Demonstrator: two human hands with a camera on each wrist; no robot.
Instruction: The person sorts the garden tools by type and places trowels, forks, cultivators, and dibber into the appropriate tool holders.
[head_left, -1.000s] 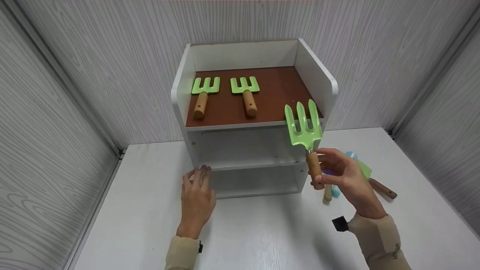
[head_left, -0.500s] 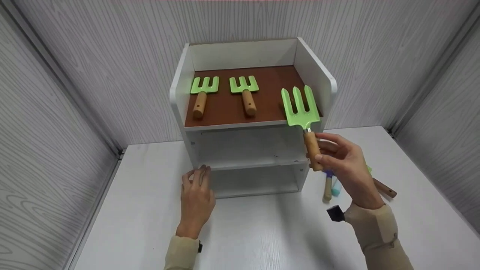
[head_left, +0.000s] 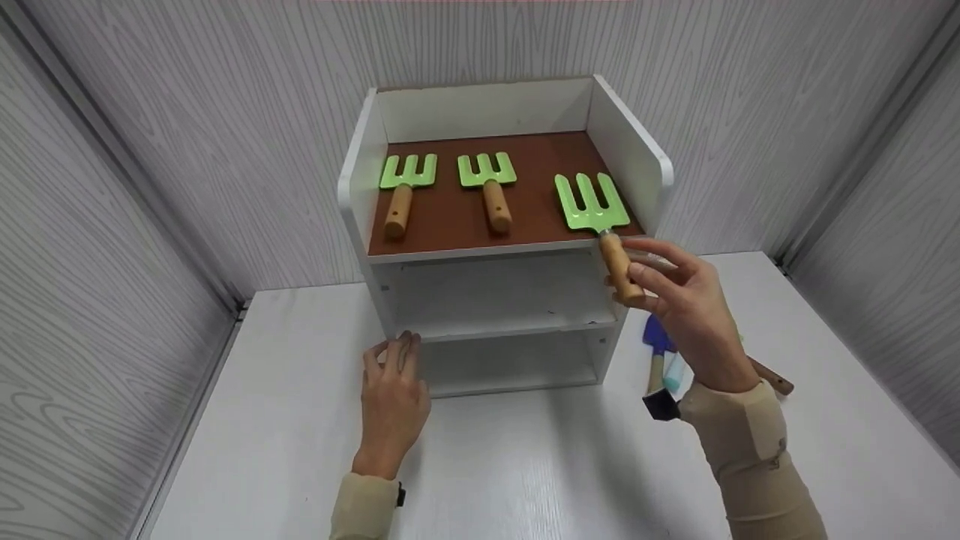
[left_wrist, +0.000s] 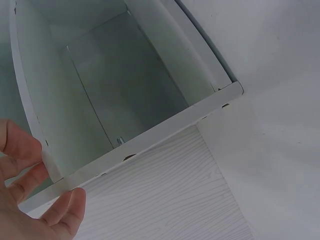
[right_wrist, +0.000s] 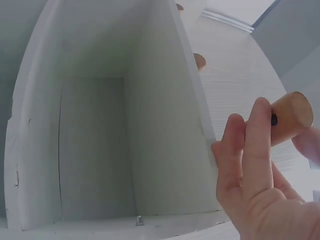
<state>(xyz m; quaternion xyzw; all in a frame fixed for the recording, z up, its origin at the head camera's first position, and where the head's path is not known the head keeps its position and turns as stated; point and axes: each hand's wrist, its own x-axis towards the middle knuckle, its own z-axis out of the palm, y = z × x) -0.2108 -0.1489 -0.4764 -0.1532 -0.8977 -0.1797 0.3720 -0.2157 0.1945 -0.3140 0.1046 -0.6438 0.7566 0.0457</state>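
Observation:
In the head view my right hand [head_left: 686, 307] pinches the wooden handle [head_left: 618, 270] of a green hand fork between thumb and fingers. Its green tines [head_left: 592, 202] lie over the right part of the brown top of a white shelf unit [head_left: 480, 251]. Two similar garden forks, a left one [head_left: 405, 187] and a middle one [head_left: 489, 187], rest on that top with handles toward me. The handle's round end [right_wrist: 300, 111] shows in the right wrist view. My left hand [head_left: 394, 405] grips the unit's front left edge, thumb and fingers on either side of the panel [left_wrist: 150, 142].
On the white table right of the unit lie a blue shovel [head_left: 658, 337], a light-blue handle [head_left: 674, 373] and a brown wooden handle [head_left: 771, 376], partly behind my right arm. Raised side walls [head_left: 634, 135] flank the shelf top. Grey wood-grain panels [head_left: 480, 37] enclose the table.
My right hand has moved up and forward with the fork, whose tines have tipped flatter over the brown top. More of the blue shovel shows. The left hand has stayed put.

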